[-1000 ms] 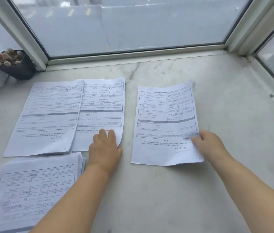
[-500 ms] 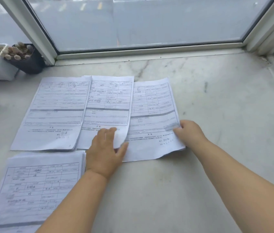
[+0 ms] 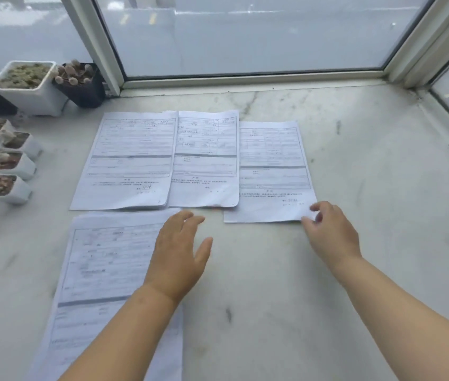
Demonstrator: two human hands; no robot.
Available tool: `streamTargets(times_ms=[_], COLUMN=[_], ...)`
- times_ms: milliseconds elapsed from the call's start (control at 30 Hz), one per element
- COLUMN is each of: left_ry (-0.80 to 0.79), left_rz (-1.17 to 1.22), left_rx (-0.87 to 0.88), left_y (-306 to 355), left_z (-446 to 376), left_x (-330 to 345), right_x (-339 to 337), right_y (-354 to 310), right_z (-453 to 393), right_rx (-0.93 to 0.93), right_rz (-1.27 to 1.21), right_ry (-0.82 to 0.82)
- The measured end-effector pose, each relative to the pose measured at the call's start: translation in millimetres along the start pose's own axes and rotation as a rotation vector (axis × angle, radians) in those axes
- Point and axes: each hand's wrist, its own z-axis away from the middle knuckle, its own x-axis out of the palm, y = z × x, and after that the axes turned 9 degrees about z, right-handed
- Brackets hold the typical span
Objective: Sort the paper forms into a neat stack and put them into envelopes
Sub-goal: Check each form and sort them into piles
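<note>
Head-camera view looks down on a marble sill (image 3: 355, 270) below a window (image 3: 245, 31), where three printed forms lie overlapping in a row: left form (image 3: 127, 160), middle form (image 3: 207, 160), right form (image 3: 273, 174). A thicker stack of forms (image 3: 102, 270) sits nearer the person. The left hand (image 3: 179, 254) hovers flat with fingers spread, holding nothing, partly over the stack's right edge. The right hand (image 3: 330, 232) pinches the right form's near right corner. Small potted succulents (image 3: 25, 86) crowd the left side.
</note>
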Motion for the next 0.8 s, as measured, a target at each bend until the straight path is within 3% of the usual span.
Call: streamTargets(times_ms=[133, 333, 600, 800], left_ry=[0.065, -0.091, -0.167, -0.154], left_rz=[0.032, 0.037, 0.087, 0.142], left_rx=[-0.011, 0.008, 0.036, 0.042], left_y=[-28, -54, -73, -74], left_z=[76, 172, 205, 204], left_x=[-30, -51, -42, -45], right_x=[45, 88, 90, 95], right_y=[-32, -71, -85, -79], right_z=[106, 211, 242, 243], right_rx=[-0.134, -0.078, -0.023, -0.118], right_rz=[-0.115, -0.314, -0.508, -0.631], right_ry=[-0.250, -0.444, -0.619, -0.672])
